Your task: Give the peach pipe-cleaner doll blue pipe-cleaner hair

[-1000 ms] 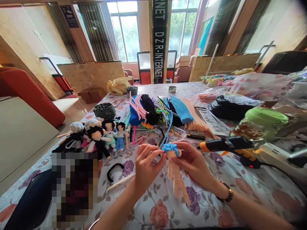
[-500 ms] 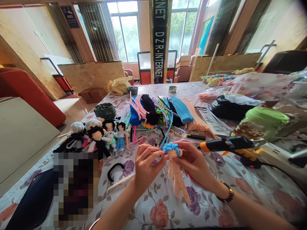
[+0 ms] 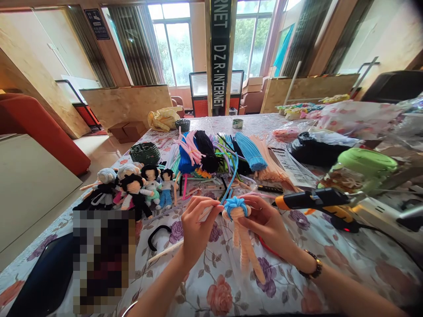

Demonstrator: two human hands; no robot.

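Note:
I hold a small pipe-cleaner doll [image 3: 242, 240] with a peach body and blue hair above the floral tablecloth [image 3: 231, 290]. My right hand [image 3: 269, 224], with a watch on the wrist, grips the doll's head from the right. My left hand [image 3: 197, 229] pinches a blue pipe cleaner [image 3: 231, 178] that runs up from the doll's hair. Both hands are closed.
Bundles of coloured pipe cleaners [image 3: 214, 154] lie behind my hands. Several finished dolls [image 3: 132, 187] lie at the left beside a dark woven basket [image 3: 144, 152]. An orange-and-black glue gun [image 3: 313, 200] rests at the right, near a green-lidded jar [image 3: 360, 169]. A black hook [image 3: 157, 235] lies by my left wrist.
My left hand has drawn slightly left and up along the blue pipe cleaner, away from the doll's head. The doll has tilted a little; my right hand has barely moved.

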